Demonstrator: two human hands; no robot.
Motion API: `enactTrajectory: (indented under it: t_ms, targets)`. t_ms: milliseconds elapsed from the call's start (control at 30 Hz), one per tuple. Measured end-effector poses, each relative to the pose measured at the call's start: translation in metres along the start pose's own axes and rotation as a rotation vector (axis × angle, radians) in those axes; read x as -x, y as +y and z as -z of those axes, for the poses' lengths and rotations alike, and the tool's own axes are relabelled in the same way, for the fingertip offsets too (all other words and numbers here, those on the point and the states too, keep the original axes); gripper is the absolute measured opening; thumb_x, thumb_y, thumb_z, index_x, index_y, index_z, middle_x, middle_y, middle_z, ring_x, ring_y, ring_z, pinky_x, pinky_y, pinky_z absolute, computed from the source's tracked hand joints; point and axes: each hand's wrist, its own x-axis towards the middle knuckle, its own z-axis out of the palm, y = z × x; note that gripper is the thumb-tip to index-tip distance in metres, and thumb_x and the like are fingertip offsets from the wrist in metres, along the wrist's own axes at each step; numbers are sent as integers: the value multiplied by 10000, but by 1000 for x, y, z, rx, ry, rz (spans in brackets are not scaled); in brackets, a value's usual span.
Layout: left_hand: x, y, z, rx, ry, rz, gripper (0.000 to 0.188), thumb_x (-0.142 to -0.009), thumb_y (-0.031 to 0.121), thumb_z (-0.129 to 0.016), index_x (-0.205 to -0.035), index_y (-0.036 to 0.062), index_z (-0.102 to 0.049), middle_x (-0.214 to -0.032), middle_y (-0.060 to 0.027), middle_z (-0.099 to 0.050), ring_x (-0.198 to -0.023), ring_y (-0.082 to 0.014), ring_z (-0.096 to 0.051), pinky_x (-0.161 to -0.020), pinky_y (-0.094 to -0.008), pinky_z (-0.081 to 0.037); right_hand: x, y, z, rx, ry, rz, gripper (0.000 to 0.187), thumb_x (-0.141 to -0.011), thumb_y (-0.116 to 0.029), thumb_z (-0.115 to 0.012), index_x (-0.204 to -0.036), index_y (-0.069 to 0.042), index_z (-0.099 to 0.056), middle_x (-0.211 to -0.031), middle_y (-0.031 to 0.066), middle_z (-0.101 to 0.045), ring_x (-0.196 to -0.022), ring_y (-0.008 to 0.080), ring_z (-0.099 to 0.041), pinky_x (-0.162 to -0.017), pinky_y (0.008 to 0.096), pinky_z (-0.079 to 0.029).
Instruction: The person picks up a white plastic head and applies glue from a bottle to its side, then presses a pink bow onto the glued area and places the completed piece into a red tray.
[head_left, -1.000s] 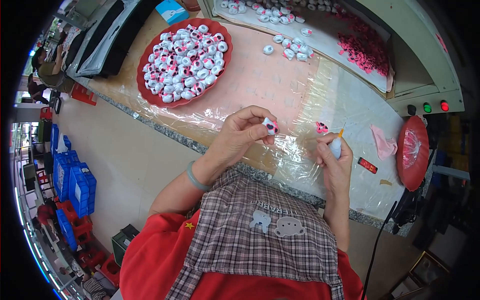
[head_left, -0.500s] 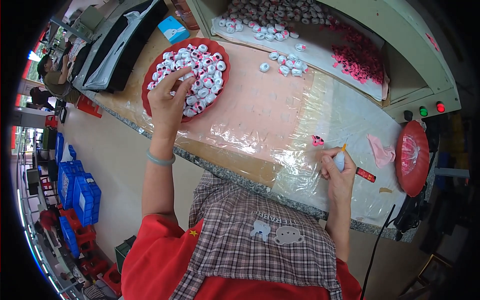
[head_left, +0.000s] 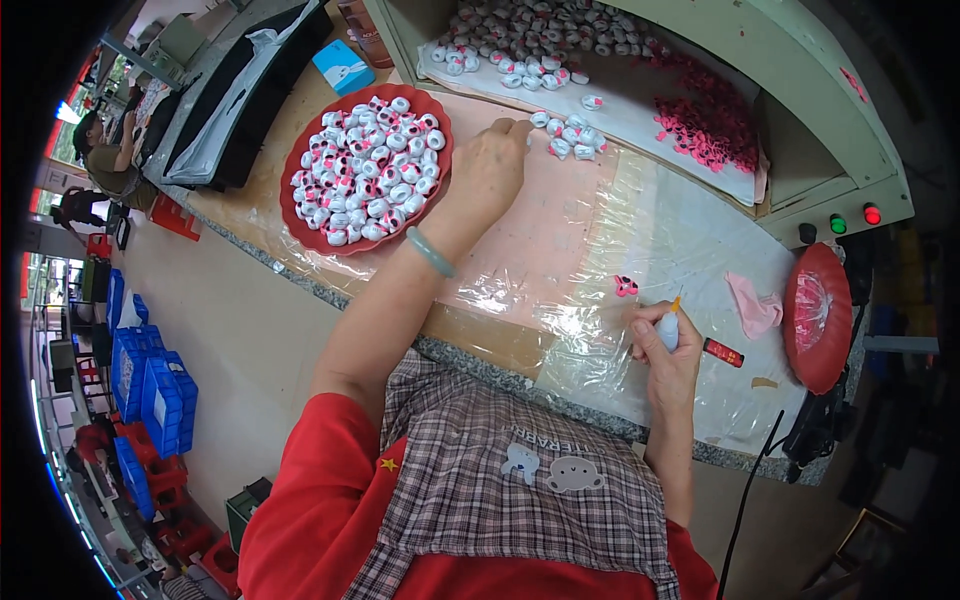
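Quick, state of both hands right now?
Left hand: beside a small white piece; grip cannot be told.
Right hand: closed around a small orange-tipped bottle.

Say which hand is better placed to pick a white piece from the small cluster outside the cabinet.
Left, probably: the left hand is at the edge of the small cluster, whereas the right hand is farther from it and holds a small bottle with an orange tip.
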Motion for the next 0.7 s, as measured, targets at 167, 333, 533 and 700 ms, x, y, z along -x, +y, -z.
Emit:
enactTrajectory:
  t_ms: [167,333,533,700]
  targets:
    - [2,4,-5,-39,-60,28,209,-795,34,-593,-1004,44,-589,-973,-167,-624,-858,-342,-626,-699,-437,-509,4,3,8,-4,-20,-17,113,-847,-40,-657,-951,-12,-621,-781,5,-588,-616,41,-486,-535,181,-381]
    - [38,33,25,735,-176,90,223,-806,41,-676,-1018,25,-609,-952,-115,-579,-828,-215,-633,-744,-312,-536,5,-10,2,-120,-53,26,311,-847,-54,-609,-1127,-49,-474,-923,26,-540,-709,57,-481,-578,181,-374]
    - [81,55,52,1373,-448,280,262,-844,-31,-636,-1105,-24,-618,-1140,-58,-566,-1003,-141,-595,-865,-272,-502,2,-11,1,-161,-120,119,243,-867,-45,-561,-1101,-31,-496,-1117,87,-476,-724,85,-517,-557,199,-393]
    - [95,62,59,1502,-524,359,301,-862,-39,-608,-1161,-18,-602,-1118,-64,-581,-934,-125,-620,-820,-242,-520,4,-18,0,-33,-99,285,187,-861,-40,-604,-1040,11,-589,-1035,83,-498,-695,94,-562,-520,191,-410]
